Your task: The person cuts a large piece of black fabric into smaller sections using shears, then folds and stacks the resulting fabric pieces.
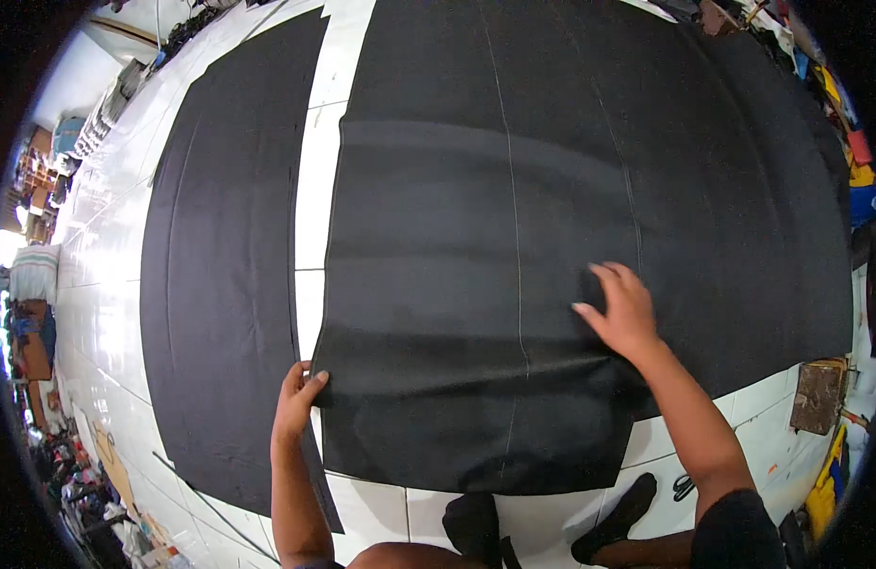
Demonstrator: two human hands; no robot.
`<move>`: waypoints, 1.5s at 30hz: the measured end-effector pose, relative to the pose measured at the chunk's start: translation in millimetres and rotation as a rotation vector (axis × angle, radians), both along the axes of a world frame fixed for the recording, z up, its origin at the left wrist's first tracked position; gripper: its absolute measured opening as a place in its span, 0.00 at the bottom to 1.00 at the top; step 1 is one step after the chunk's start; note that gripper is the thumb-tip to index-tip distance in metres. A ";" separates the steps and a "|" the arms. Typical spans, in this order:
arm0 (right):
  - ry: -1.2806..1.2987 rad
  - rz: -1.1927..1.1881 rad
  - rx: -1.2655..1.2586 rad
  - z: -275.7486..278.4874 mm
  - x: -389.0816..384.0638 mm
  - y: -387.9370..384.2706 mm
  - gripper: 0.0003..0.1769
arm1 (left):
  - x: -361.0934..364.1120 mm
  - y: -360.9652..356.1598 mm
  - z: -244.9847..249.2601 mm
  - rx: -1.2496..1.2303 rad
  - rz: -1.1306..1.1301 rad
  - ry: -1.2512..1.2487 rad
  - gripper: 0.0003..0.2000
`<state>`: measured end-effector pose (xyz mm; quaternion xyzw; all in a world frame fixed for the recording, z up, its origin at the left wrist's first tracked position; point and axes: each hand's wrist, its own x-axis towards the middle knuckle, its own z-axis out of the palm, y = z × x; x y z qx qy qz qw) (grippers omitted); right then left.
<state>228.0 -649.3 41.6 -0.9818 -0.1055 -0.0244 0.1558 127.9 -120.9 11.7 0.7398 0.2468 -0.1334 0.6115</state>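
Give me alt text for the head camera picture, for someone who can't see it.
A person's right hand presses flat on a large black cloth spread over a white tiled floor, while the left hand grips its near left edge. A second black cloth lies alongside to the left.

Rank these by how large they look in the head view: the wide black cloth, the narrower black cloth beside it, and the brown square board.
1. wide black cloth
2. narrower black cloth
3. brown square board, smallest by far, though it sits at the distorted edge of the picture, so its true size is unsure.
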 end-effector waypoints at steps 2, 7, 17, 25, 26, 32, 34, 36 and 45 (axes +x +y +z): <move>-0.021 0.067 -0.002 -21.9 40.8 36.6 0.40 | 0.5 -3.3 1.0 -0.047 -0.006 0.000 0.18; 0.054 0.019 -0.150 -54.8 150.9 111.1 0.45 | 35.1 -8.3 7.9 -0.083 0.003 -0.046 0.14; 0.172 -0.167 -0.174 -54.5 249.4 123.7 0.50 | 48.8 -38.7 9.5 -0.012 0.086 -0.092 0.18; 0.094 -0.068 -0.236 -43.7 210.4 127.9 0.49 | 78.7 -1.9 -24.5 0.423 -0.038 -0.184 0.17; 0.131 -0.078 -0.234 -39.3 215.9 130.6 0.49 | 94.0 -10.1 -23.0 0.551 -0.044 -0.249 0.16; 0.042 -0.011 -0.260 -54.6 253.9 150.4 0.50 | 116.9 -14.9 -36.8 0.760 -0.155 -0.646 0.09; 0.176 -0.065 -0.215 -57.0 277.2 154.5 0.52 | 119.6 -12.8 -37.6 0.774 -0.159 -0.632 0.09; 0.175 -0.132 -0.222 -64.7 306.1 146.9 0.53 | 120.4 -12.4 -36.1 0.794 -0.193 -0.628 0.11; 0.212 -0.066 -0.272 -40.5 340.5 151.1 0.58 | 122.1 -6.6 -35.4 0.797 -0.212 -0.588 0.12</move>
